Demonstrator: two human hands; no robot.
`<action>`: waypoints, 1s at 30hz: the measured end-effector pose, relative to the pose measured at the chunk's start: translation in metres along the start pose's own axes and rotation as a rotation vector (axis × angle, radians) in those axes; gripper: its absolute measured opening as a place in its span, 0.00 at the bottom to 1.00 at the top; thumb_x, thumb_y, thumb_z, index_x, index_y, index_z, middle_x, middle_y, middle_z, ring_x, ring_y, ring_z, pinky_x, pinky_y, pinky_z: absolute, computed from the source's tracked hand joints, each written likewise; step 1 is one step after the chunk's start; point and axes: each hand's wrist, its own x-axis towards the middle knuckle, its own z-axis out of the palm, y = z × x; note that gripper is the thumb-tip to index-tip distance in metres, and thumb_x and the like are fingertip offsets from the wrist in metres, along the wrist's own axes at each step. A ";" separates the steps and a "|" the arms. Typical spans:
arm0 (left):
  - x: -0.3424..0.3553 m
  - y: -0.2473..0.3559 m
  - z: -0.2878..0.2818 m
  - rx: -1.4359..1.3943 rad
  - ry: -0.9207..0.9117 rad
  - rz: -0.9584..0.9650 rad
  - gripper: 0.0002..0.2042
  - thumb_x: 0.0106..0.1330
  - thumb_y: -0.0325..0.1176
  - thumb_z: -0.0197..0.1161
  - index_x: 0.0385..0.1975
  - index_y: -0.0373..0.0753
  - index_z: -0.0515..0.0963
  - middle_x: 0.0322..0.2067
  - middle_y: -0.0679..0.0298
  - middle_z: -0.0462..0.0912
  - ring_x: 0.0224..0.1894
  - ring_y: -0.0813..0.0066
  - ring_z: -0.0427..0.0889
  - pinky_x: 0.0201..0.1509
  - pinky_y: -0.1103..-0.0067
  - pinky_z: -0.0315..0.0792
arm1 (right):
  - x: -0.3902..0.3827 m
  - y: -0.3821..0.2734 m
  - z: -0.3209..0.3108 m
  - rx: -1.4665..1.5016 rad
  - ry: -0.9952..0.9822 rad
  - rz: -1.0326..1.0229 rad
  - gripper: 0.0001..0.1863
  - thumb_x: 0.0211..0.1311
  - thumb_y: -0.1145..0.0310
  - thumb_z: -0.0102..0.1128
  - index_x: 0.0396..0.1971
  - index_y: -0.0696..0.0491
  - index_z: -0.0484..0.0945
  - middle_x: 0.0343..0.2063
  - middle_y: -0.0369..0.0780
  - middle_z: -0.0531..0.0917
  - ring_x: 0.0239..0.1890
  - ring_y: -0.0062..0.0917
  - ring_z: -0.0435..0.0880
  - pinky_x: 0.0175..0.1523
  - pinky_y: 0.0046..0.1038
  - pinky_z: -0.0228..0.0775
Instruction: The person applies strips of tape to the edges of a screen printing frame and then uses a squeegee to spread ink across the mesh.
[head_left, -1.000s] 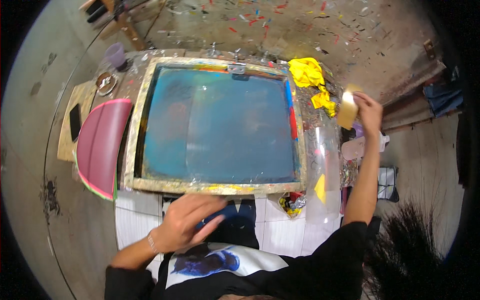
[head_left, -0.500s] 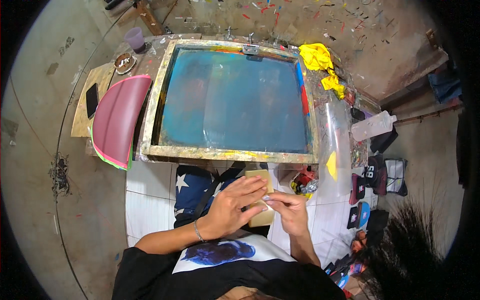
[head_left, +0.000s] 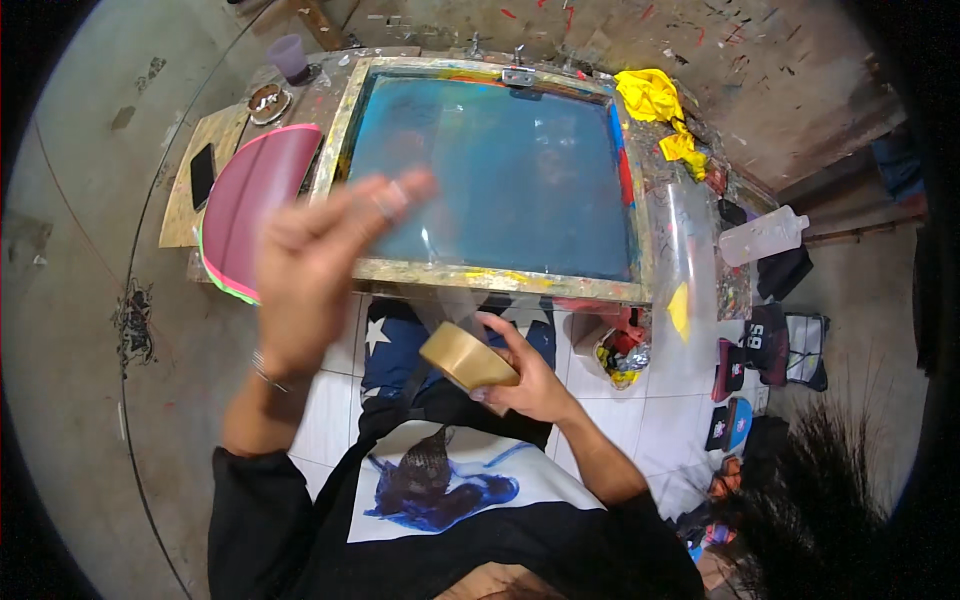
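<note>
Head view: two hands (head_left: 305,265) (head_left: 532,385), one tape roll (head_left: 462,358), one strip (head_left: 458,306).

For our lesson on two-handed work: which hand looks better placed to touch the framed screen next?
Probably the left hand: raised, though blurred, it overlaps the framed screen in view, while the right hand is lower, holding the tape roll.

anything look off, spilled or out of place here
Mildly: the clear sheet juts past the near edge of the table, so it might slip or get knocked. The yellow cloth is bunched up at the far right, and the frame is smeared with paint, probably from use. No obvious spill shows.
</note>
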 end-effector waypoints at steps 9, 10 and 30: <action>-0.035 0.043 -0.053 0.115 0.030 0.149 0.16 0.74 0.31 0.56 0.48 0.22 0.80 0.49 0.48 0.85 0.55 0.67 0.82 0.66 0.76 0.67 | 0.053 -0.002 -0.010 -0.228 -0.498 0.164 0.36 0.58 0.61 0.71 0.66 0.49 0.65 0.50 0.44 0.78 0.51 0.33 0.81 0.54 0.35 0.76; -0.042 0.046 -0.058 0.072 0.025 0.215 0.16 0.74 0.31 0.55 0.49 0.22 0.80 0.50 0.47 0.84 0.56 0.65 0.82 0.67 0.75 0.67 | 0.062 0.007 -0.009 -0.284 -0.496 0.229 0.39 0.56 0.58 0.72 0.66 0.49 0.63 0.50 0.45 0.78 0.51 0.33 0.80 0.53 0.34 0.75; -0.152 0.080 -0.144 -1.132 0.194 0.522 0.01 0.60 0.24 0.70 0.30 0.37 0.86 0.42 0.60 0.89 0.58 0.64 0.80 0.69 0.59 0.52 | 0.009 -0.153 -0.006 -0.801 -0.783 -0.126 0.18 0.66 0.58 0.63 0.50 0.52 0.80 0.37 0.41 0.86 0.35 0.33 0.87 0.45 0.34 0.79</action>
